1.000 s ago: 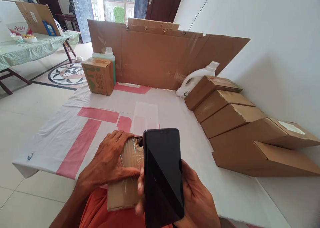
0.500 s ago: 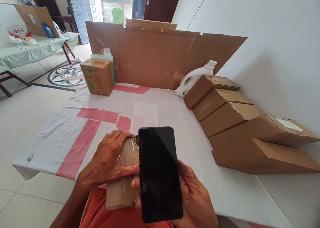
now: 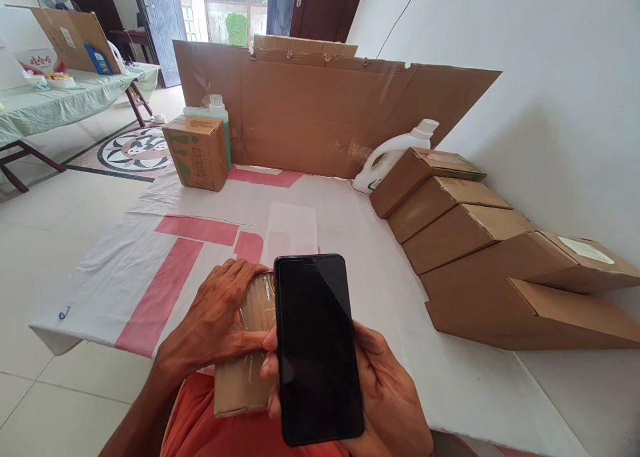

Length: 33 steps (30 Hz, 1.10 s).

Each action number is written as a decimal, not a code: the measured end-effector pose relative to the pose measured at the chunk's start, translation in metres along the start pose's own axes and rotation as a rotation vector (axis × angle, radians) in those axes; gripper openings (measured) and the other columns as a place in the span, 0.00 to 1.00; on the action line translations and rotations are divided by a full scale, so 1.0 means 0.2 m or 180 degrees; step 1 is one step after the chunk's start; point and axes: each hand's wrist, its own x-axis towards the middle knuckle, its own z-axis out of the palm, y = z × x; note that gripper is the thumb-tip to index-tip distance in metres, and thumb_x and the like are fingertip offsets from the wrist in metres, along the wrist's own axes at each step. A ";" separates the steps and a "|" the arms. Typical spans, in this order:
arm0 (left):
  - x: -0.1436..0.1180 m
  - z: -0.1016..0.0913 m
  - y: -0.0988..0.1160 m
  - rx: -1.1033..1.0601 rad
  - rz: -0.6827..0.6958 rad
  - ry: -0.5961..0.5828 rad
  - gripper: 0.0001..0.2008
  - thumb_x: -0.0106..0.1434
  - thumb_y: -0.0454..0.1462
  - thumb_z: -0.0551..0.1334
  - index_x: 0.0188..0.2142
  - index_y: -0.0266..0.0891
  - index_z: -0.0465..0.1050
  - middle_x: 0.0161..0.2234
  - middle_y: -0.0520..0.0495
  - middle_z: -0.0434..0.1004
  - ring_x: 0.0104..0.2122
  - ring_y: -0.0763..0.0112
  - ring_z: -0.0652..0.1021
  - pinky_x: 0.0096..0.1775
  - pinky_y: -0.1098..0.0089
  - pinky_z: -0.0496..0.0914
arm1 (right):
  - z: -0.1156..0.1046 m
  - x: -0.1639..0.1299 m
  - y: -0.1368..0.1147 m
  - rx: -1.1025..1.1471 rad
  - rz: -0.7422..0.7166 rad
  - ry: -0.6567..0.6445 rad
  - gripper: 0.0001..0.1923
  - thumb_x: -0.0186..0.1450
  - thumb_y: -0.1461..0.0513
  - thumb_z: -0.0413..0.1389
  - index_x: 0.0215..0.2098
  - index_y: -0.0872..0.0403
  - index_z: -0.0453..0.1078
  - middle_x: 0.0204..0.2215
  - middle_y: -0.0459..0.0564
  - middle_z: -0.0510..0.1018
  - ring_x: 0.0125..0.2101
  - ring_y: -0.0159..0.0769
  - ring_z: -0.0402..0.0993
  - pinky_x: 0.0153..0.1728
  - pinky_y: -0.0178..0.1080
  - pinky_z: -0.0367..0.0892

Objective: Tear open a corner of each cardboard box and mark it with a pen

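Down at six o'clock in the head view, the right hand is clamped around a black, dark-screened smartphone. Just beside it at nine o'clock, the left hand lies flat on a small taped brown cardboard parcel at the near edge of the white-and-pink sheet. Plain cardboard boxes line up at three o'clock.

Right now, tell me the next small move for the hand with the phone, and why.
Probably wake the phone: its screen is dark in the right hand, held above the taped cardboard parcel that the left hand pins flat at the table edge. A dark screen cannot scan or photograph anything.
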 end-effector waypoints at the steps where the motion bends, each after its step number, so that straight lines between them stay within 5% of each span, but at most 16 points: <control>1: 0.00 0.00 0.00 -0.0017 -0.0003 0.0004 0.13 0.60 0.42 0.67 0.41 0.44 0.68 0.42 0.47 0.74 0.44 0.55 0.74 0.44 0.59 0.67 | 0.00 0.00 0.00 0.0043 -0.0009 -0.0005 0.30 0.68 0.43 0.50 0.51 0.54 0.80 0.47 0.60 0.84 0.47 0.57 0.81 0.45 0.55 0.77; 15: 0.00 -0.01 0.01 -0.0153 -0.0049 -0.0066 0.12 0.57 0.39 0.68 0.35 0.43 0.65 0.44 0.47 0.74 0.46 0.55 0.74 0.46 0.58 0.68 | -0.01 0.00 0.02 0.0326 0.0236 0.0271 0.32 0.64 0.41 0.55 0.52 0.56 0.79 0.46 0.60 0.85 0.42 0.49 0.83 0.44 0.48 0.77; 22: 0.00 -0.02 0.01 -0.0166 -0.0030 -0.0091 0.09 0.59 0.38 0.65 0.37 0.43 0.65 0.45 0.46 0.74 0.45 0.56 0.74 0.47 0.57 0.68 | 0.03 -0.02 0.01 -0.0024 -0.0031 0.0395 0.25 0.69 0.46 0.54 0.50 0.54 0.81 0.43 0.59 0.85 0.43 0.53 0.83 0.47 0.56 0.76; 33: 0.01 -0.02 0.02 -0.0184 0.0013 -0.0108 0.04 0.60 0.37 0.62 0.35 0.43 0.69 0.45 0.44 0.76 0.45 0.54 0.74 0.49 0.55 0.69 | 0.06 -0.02 0.02 -0.0002 -0.0059 0.0244 0.26 0.68 0.44 0.57 0.50 0.55 0.82 0.45 0.57 0.86 0.45 0.52 0.83 0.52 0.55 0.74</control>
